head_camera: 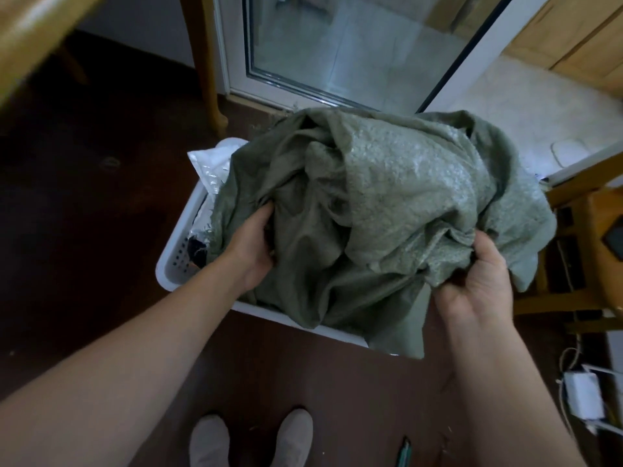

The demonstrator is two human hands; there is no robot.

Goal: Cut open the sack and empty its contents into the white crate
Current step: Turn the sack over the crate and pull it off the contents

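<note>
Closest to the person, short of the white crate (168,264), two grey shoes (249,439) stand on the dark floor, and a pen-like tool (403,449) lies just beside them; over the crate's near rim both hands are into the green sack (387,203); the left hand (251,247) has its fingers curled shut into a fold, tips buried in the cloth; the right hand (478,281) clamps a bunched edge, thumb on top, the other fingers hidden underneath. The sack hangs limp and crumpled right over the crate, covering most of it; it looks nearly empty, so I'd say the cutting is done and the tipping-out is close to finished. At the crate's left side, white and silvery packets (209,170) and something dark (197,251) already lie inside. What's left, by my reckoning: shake out any stragglers, lift the sack clear. Its long axis is hard to call, it is so bunched; it seems to run from the near rim toward the glass door (337,45) beyond the crate; which end is the mouth I cannot tell.
</note>
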